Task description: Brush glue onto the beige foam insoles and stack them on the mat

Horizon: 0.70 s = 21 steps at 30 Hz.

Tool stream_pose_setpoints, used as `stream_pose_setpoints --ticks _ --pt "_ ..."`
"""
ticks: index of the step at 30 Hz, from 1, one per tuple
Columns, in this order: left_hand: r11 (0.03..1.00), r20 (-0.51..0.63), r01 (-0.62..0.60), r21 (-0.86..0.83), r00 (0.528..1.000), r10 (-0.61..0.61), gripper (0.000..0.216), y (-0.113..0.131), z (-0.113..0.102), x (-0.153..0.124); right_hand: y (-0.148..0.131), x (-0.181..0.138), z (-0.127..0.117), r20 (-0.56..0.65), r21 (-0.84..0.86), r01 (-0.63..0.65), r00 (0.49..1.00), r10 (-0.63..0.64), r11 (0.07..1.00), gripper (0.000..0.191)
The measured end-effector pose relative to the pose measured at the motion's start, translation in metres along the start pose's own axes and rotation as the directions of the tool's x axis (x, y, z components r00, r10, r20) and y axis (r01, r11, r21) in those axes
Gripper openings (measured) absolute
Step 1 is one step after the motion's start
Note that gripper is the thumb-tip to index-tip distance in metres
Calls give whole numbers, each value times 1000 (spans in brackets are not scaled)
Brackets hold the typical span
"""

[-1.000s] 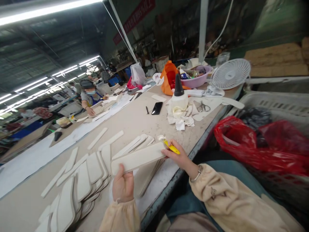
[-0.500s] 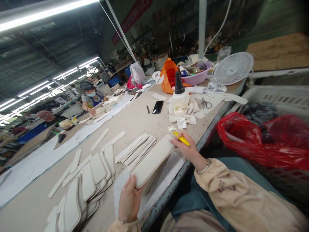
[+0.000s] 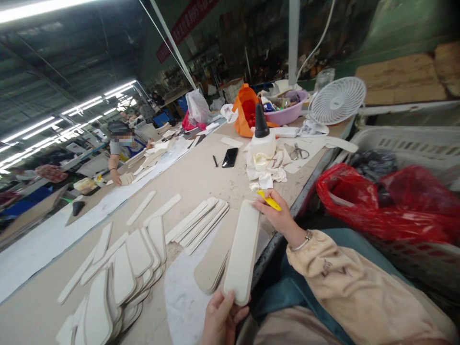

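My left hand [image 3: 221, 318] grips the near end of a long off-white insole piece [image 3: 242, 249], held lengthwise over the table's front edge. My right hand [image 3: 278, 215] steadies the far end of that piece while its fingers hold a small yellow-handled brush [image 3: 269, 200]. Under the piece lies a stack of similar pieces [image 3: 212, 268]. More pieces are fanned out to the left [image 3: 201, 221], and a larger spread of them [image 3: 122, 270] covers the near left of the table.
A glue bottle with a black nozzle [image 3: 263, 139] stands on white rags, with scissors [image 3: 298, 153], a phone [image 3: 230, 157] and a white fan [image 3: 338, 101] nearby. A crate with red bags [image 3: 381, 201] sits at the right. Another person [image 3: 120, 151] works farther down the table.
The insole piece has swung from lying crosswise to pointing lengthwise toward me. My left hand moved right and down along with its near end. My right hand stayed at the far end.
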<state>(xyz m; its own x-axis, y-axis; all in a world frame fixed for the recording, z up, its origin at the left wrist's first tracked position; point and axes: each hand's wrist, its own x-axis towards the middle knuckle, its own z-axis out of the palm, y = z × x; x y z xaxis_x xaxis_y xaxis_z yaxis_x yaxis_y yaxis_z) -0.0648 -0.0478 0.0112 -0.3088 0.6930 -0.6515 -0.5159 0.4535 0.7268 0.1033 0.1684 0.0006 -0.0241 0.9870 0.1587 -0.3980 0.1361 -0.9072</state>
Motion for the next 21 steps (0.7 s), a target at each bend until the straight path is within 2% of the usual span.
stream_pose_setpoints --ticks 8,15,17,21 --pt "994 -35 -20 103 999 24 45 -12 -6 5 -7 -3 1 52 -42 -17 998 19 999 40" --pt "990 167 6 143 985 -30 53 -15 -11 10 -11 -8 7 114 -114 -21 993 35 993 43" --pt "985 188 -15 173 982 -18 56 -22 -9 11 -11 -12 7 100 -194 -17 994 37 981 42" --pt "982 214 -45 182 977 5 64 -27 -8 12 -2 -10 1 -22 -396 -13 1000 4 918 36"
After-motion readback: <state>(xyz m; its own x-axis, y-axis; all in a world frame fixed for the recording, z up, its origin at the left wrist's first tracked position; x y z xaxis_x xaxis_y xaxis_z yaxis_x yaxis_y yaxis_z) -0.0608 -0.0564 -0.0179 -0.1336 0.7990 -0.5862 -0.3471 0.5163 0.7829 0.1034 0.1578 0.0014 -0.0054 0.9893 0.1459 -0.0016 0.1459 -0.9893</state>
